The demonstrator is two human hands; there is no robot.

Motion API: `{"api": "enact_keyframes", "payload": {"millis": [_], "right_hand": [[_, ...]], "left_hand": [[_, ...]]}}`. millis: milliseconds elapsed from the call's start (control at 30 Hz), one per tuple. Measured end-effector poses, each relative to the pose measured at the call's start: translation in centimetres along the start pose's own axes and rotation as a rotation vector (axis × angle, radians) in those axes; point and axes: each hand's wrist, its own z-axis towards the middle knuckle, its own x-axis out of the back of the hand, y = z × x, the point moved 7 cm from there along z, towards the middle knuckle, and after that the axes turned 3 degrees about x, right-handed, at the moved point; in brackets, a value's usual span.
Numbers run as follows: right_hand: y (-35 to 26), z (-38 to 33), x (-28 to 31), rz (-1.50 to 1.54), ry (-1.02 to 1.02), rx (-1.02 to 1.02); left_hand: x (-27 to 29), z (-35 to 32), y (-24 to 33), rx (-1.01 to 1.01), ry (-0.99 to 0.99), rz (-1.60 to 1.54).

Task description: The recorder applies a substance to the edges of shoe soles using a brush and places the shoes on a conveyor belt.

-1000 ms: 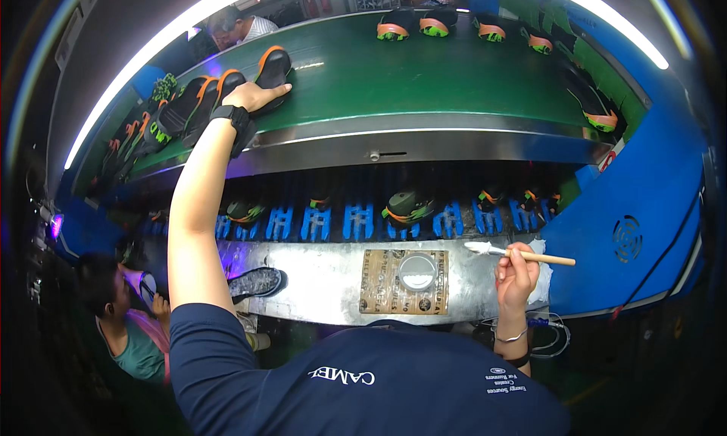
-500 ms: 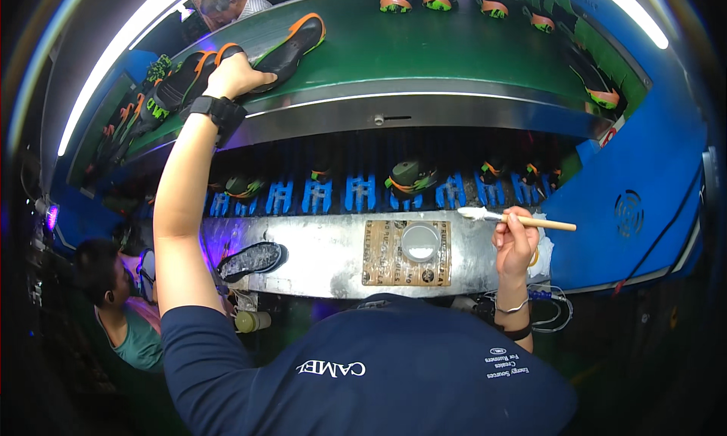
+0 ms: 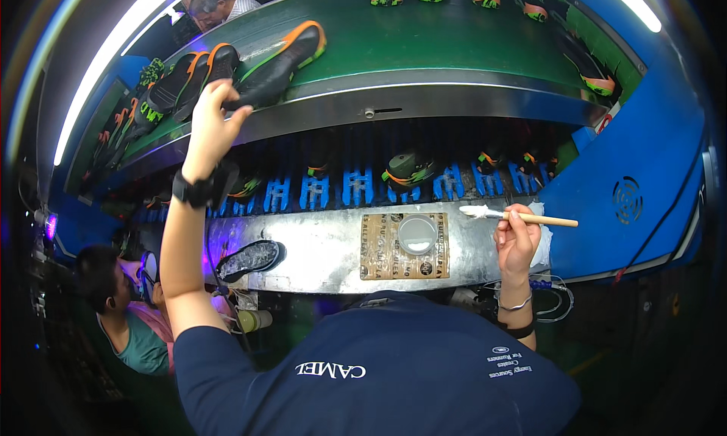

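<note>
Hovering at the near edge of the green belt (image 3: 409, 38), the left hand (image 3: 212, 127) has thumb and fingers parted; I can't tell whether it touches the black shoe sole (image 3: 280, 65). That lies on the belt, beyond and right of this nearer hand, its long axis slanting away rightward. On the belt's near side, the right hand (image 3: 518, 241) pinches a brush (image 3: 553, 220).

Near the front edge of the green belt (image 3: 409, 46), toward its left, a black sole (image 3: 282, 63) is trimmed in orange and lime green. On the silvery worktop (image 3: 318, 266), a black insole (image 3: 250, 260) mottled with grey is near the left edge, and a brown card (image 3: 377, 247) with dark lettering is farther right, under a pale-grey cup (image 3: 417, 234). The brush (image 3: 553, 220) is pale tan, white at the tip.
</note>
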Motion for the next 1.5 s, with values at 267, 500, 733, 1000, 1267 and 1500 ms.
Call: {"api": "enact_keyframes", "payload": {"millis": [267, 500, 733, 1000, 1267, 1500], "right_hand": [[-0.5, -0.1, 0.3, -0.014, 0.012, -0.005], [-2.1, -0.6, 0.9, -0.053, 0.064, 0.029], [2.3, -0.7, 2.7, -0.317, -0.067, -0.024], [15.4, -2.2, 2.5, -0.8, -0.349, -0.092], [17.3, -1.5, 2.4, -0.963, -0.386, -0.094], [16.7, -1.9, 1.9, -0.982, -0.403, -0.135]], "left_hand": [[-3.8, -5.1, -4.3, 0.397, 0.147, 0.16], [-6.6, -3.1, -2.4, 0.394, 0.473, -0.048], [-1.0, 1.7, -0.1, 0.006, 0.607, -0.952], [4.4, -3.3, 0.6, 0.2, 0.248, -1.345], [-12.1, -20.3, 2.2, 1.021, -0.137, -1.625], [-16.1, -26.9, 4.3, 0.868, -0.732, -1.64]]}}
